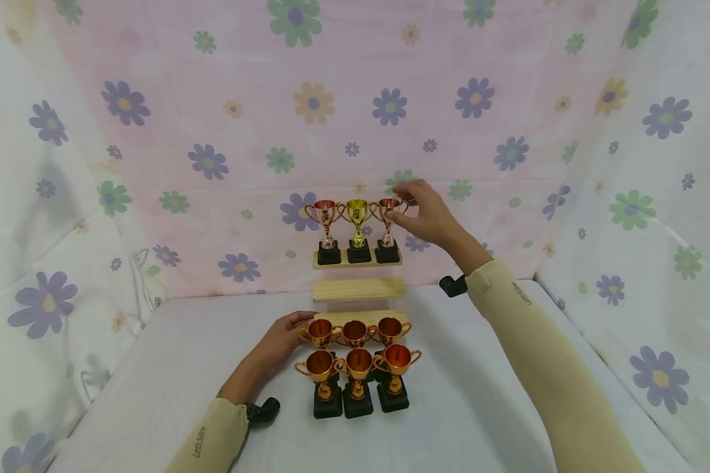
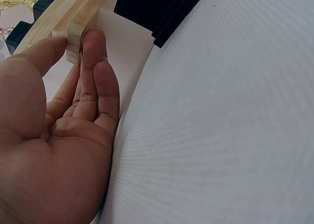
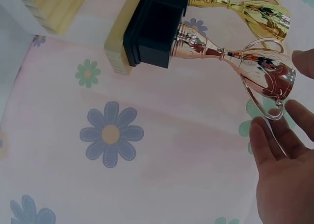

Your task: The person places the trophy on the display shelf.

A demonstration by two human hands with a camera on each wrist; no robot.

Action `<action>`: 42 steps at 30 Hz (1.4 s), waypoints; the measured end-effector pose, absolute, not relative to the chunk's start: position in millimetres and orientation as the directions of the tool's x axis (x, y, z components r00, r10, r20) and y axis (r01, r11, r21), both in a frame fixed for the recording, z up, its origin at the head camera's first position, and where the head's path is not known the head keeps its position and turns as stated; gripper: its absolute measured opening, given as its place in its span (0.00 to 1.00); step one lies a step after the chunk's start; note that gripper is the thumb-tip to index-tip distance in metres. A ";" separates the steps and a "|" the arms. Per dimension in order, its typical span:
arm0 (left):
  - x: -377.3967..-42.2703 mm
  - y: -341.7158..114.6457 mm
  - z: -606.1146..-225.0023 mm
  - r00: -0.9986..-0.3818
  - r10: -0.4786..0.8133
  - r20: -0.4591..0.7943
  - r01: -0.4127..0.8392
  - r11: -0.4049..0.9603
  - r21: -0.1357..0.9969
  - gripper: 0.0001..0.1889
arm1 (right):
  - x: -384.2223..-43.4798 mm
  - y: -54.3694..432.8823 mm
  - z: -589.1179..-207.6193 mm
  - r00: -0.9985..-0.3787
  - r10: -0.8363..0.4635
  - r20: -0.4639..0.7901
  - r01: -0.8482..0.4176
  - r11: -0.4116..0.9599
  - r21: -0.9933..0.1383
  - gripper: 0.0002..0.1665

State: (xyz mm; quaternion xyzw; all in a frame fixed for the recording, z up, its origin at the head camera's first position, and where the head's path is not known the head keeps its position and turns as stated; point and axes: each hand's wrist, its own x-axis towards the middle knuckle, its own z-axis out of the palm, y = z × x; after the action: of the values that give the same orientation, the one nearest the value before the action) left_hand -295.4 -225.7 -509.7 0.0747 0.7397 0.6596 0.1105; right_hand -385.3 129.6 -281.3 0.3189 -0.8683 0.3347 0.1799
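Three trophy cups stand upright in a row on the top wooden shelf point(image 1: 363, 265): a rose-gold cup point(image 1: 327, 213), a gold cup point(image 1: 357, 211) and another rose-gold cup point(image 3: 267, 69) at the right. My right hand point(image 1: 428, 213) is around the right cup's bowl, thumb on one side and fingers spread at its outer handle; the cup's black base rests on the shelf. My left hand point(image 2: 68, 116) pinches the left end of the lowest wooden board point(image 2: 76, 33) between thumb and fingers, its edge resting against the white cloth.
In front of the lowest board, several bronze-coloured trophy cups point(image 1: 359, 361) on black bases stand in two rows on the white cloth point(image 1: 473, 407). A middle wooden shelf point(image 1: 359, 289) lies between the top and lowest boards. Flowered cloth point(image 1: 236, 217) hangs behind and at both sides.
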 end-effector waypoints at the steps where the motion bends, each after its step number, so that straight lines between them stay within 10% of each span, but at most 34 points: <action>1: -295.3 -226.1 -509.8 -0.964 0.259 -0.062 -0.032 0.119 0.992 0.23 | -384.6 130.9 -282.9 -0.728 -0.423 0.540 -0.677 0.567 -0.468 0.34; 42: -293.6 -225.0 -509.6 -0.967 0.245 -0.068 -0.040 0.119 0.992 0.23 | -304.6 171.8 -357.9 -0.582 -0.233 0.780 -0.794 0.369 -0.482 0.19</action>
State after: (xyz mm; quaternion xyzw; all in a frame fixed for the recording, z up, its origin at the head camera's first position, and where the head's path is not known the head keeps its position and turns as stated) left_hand -293.6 -225.0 -509.6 0.0693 0.7403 0.6600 0.1077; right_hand -304.6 171.8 -357.9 0.3350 -0.7666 0.4507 0.3115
